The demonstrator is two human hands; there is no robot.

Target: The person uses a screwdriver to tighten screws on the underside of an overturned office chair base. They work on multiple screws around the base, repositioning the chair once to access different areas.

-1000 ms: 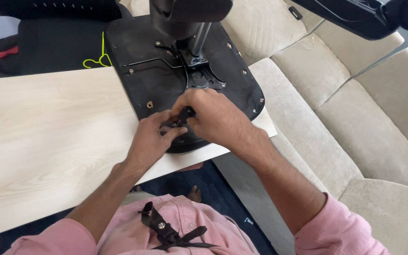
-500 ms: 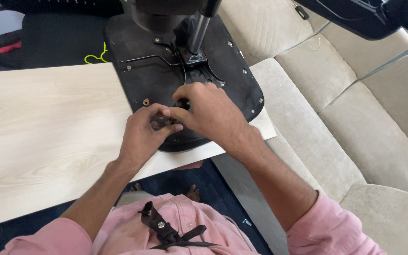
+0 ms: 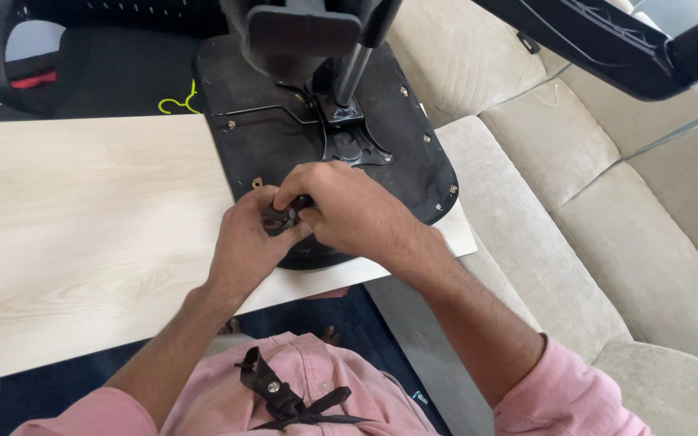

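An upturned black office-chair seat lies on the light wooden table, with its metal mechanism plate and gas-lift column pointing up. Both of my hands meet at the seat's near edge. My left hand pinches a small black knob-like part from below. My right hand closes over the same part from above, hiding most of it. The hands touch each other.
A beige cushioned sofa fills the right side. A black chair part hangs over it at the top right. Another black chair stands behind the table at the top left. A black strap lies on my pink shirt.
My hands have stayed together on the small part at the seat's edge, with the fingers shifting slightly around it. The view has tilted a little.
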